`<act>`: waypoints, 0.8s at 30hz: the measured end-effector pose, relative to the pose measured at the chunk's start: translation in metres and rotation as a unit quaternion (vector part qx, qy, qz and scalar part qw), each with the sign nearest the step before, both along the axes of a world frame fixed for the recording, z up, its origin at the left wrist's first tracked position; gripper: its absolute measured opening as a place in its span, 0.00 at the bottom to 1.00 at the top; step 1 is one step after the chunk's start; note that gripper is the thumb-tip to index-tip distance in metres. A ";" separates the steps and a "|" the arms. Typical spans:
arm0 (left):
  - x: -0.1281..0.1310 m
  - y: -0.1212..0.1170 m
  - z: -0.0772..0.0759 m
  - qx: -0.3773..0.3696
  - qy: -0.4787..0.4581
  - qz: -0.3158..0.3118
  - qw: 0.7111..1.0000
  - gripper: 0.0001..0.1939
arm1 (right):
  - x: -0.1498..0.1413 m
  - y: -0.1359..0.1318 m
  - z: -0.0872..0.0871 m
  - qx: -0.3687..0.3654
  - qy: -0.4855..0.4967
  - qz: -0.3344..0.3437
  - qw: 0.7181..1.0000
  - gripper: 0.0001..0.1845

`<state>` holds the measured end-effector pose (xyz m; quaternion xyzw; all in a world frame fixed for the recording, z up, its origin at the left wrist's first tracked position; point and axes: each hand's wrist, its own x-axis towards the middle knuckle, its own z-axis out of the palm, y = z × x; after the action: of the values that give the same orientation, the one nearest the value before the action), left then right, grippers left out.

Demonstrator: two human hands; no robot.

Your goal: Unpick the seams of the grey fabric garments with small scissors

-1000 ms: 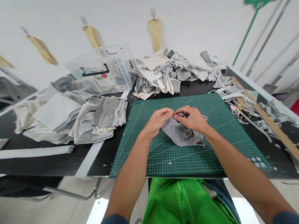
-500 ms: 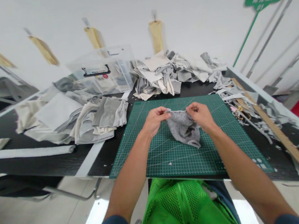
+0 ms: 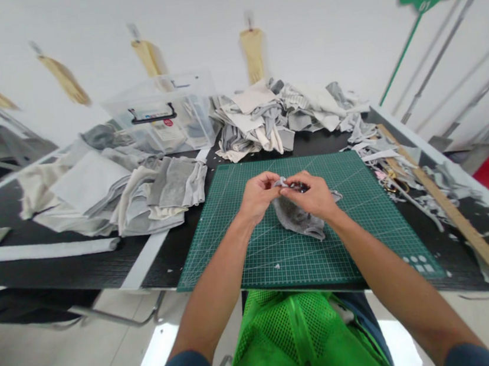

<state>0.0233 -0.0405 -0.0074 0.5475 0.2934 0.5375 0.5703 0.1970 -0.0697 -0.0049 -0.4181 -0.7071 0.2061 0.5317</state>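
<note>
Both hands meet over the green cutting mat (image 3: 257,252) on the dark table. My left hand (image 3: 258,196) pinches the top edge of a small grey fabric piece (image 3: 297,221). My right hand (image 3: 313,196) is closed on the same edge right beside it, with something small and dark between its fingertips that I cannot make out. The fabric hangs crumpled below the hands and rests on the mat.
Folded grey and cream cloth stacks (image 3: 139,193) lie left of the mat, a heap of scraps (image 3: 272,117) behind it, beside a clear plastic box (image 3: 165,118). A wooden ruler (image 3: 448,208) and fabric strips lie right. A green mesh bag (image 3: 300,342) sits on my lap.
My hands, spread apart half a second ago with the fabric edge stretched between them, have come back together at the top edge. The fabric has sagged onto the mat.
</note>
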 end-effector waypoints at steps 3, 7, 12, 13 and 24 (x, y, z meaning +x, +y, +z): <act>0.000 -0.001 -0.001 -0.003 -0.001 -0.017 1.000 0.19 | 0.000 0.002 -0.003 -0.031 0.037 -0.010 0.999 0.13; -0.002 -0.002 0.001 -0.012 -0.005 -0.035 0.999 0.19 | 0.002 0.002 0.000 -0.045 0.052 0.001 0.998 0.15; -0.002 -0.003 0.004 -0.009 -0.001 -0.016 1.000 0.16 | 0.001 -0.001 0.002 -0.053 0.028 0.021 0.998 0.15; -0.001 -0.003 0.003 -0.003 0.001 -0.003 1.000 0.15 | 0.001 -0.001 0.002 -0.053 0.026 0.022 0.998 0.14; 0.008 -0.004 0.002 0.065 0.002 0.110 0.992 0.17 | -0.002 0.002 -0.001 -0.083 0.054 0.040 0.994 0.16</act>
<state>0.0317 -0.0446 -0.0057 0.5488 0.3177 0.6137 0.4704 0.1954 -0.0679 -0.0063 -0.4198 -0.6740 0.3076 0.5243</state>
